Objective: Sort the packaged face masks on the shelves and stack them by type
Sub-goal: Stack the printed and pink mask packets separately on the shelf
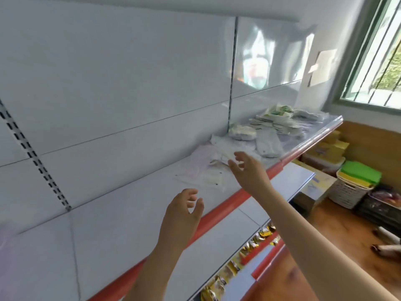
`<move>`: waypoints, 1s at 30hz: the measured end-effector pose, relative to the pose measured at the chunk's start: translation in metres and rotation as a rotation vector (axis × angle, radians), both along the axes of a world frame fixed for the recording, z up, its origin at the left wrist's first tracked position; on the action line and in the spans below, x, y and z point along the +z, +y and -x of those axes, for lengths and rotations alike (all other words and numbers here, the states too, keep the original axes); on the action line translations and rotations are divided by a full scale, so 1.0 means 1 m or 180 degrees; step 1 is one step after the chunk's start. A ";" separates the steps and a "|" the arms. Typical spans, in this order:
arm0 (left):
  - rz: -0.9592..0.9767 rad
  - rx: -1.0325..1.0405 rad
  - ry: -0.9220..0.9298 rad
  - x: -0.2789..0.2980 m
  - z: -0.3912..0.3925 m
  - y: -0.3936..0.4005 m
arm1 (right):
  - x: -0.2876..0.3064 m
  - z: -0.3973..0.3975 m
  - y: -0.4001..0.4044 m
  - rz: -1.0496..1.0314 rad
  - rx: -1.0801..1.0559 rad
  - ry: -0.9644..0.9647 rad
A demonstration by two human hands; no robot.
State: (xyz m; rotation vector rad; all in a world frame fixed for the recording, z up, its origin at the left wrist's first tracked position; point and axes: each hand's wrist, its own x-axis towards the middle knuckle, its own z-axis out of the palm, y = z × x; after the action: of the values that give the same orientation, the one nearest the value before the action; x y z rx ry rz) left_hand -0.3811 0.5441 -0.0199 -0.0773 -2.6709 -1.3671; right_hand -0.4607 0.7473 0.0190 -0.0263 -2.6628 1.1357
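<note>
Forearms reach up from the bottom edge toward the white metal shelf with a red-orange front strip, which serves as landmark. Nearest, the left hand hovers over the bare near stretch of that shelf, just behind the strip, its fingers loosely curled, spread and holding nothing. Farther along, the right hand hangs above the strip with fingers fanned wide and slightly bent, also empty, its fingertips close to the nearest packet; whether they touch it cannot be told.

Just beyond that hand, flat on the shelf board, lie pale pink and white face masks in clear glossy plastic sleeves, overlapping loosely, their long sides running roughly along the shelf's length. Behind them a long white packet lies with its long axis pointing across the shelf, from the back panel toward the strip. At the far end of the shelf sits a jumbled heap of packets with green and white printing, too blurred to read.

Below the shelf, lower boards carry shiny yellow-gold foil packets. Past the shelf's far end stands a white woven basket holding flat green and yellow sheets.
</note>
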 end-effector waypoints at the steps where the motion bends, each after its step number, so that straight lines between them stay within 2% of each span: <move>1: 0.0040 0.0047 -0.0004 -0.002 0.013 0.008 | -0.005 0.006 0.013 -0.0040 -0.0006 -0.0048; 8: 0.0516 0.0656 0.0146 -0.010 0.122 0.019 | -0.042 0.074 0.030 -0.0252 0.0370 -0.0212; 12: 0.0712 0.0794 -0.0109 -0.025 0.194 0.027 | -0.059 0.123 0.032 -0.0235 0.0392 -0.0200; 15: 0.1074 0.0869 -0.0387 -0.034 0.233 0.038 | -0.064 0.145 0.047 -0.0210 0.0089 -0.0208; 18: 0.1643 0.1052 -0.0687 -0.034 0.251 0.047 | -0.061 0.165 0.065 -0.0721 -0.0239 -0.0163; 21: 0.1920 0.1254 -0.0710 -0.029 0.254 0.054 | -0.058 0.183 0.074 -0.1558 -0.0287 -0.0655; 23: 0.1704 0.1414 -0.0463 -0.022 0.251 0.063 | -0.060 0.196 0.079 -0.1591 -0.0180 -0.0802; 27: 0.0652 0.1322 0.0143 -0.008 0.238 0.092 | -0.062 0.213 0.091 -0.1129 0.0115 -0.0504; 30: -0.0194 0.1091 -0.0235 0.002 0.225 0.121 | -0.057 0.211 0.103 -0.0861 0.0227 -0.0211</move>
State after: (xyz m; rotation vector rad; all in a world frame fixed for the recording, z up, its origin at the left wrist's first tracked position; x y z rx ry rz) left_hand -0.6059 0.6650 -0.0182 0.4246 -2.5409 -1.3575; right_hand -0.6720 0.8506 -0.0378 0.0814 -2.8738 0.7972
